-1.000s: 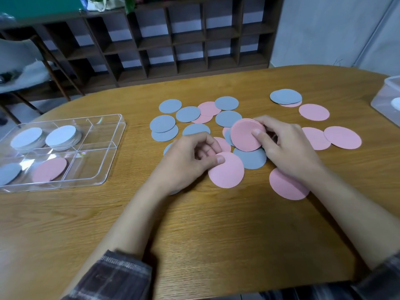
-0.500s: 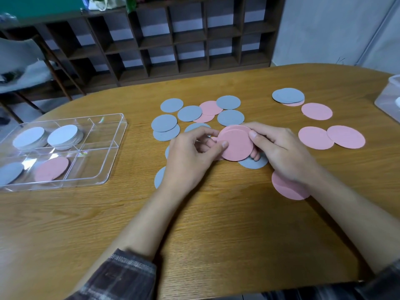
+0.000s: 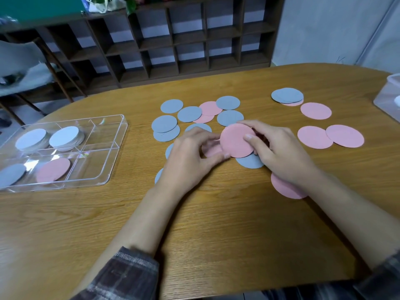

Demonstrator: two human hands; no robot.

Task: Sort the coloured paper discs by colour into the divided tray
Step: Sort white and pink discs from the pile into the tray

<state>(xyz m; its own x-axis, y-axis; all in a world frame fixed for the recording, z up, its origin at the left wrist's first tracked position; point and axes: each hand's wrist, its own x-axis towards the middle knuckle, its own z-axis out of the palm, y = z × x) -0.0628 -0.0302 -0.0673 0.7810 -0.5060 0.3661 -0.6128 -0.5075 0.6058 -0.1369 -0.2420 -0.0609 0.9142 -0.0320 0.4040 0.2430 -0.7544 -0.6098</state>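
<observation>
Landmark: the divided tray [image 3: 112, 169], clear plastic, at the left of the wooden table [image 3: 216, 224]; all places below are given from it.
Tray, far compartments: two short stacks of pale discs [image 3: 65, 137] side by side.
Tray, near compartments: one grey-blue disc [image 3: 10, 175] at the left, one pink disc [image 3: 53, 169] next to it; the compartments at the right end look empty.
Loose grey-blue discs [image 3: 188, 114]: right of the tray, many, some overlapping, none yet sorted.
Left hand [image 3: 190, 159]: right of the tray, fingers curled, thumb and fingertips closing on the lower left edge of the pink stack; whether it grips or only steadies it, I cannot tell.
Pink stack [image 3: 237, 140]: between the two hands, tilted up off the table.
Right hand [image 3: 281, 154]: further right, thumb on the stack's face, fingers behind, clamped on it.
Loose pink discs [image 3: 330, 137]: furthest from the tray, several flat and apart.
Progress: early, by my judgement; most discs remain outside the tray.
</observation>
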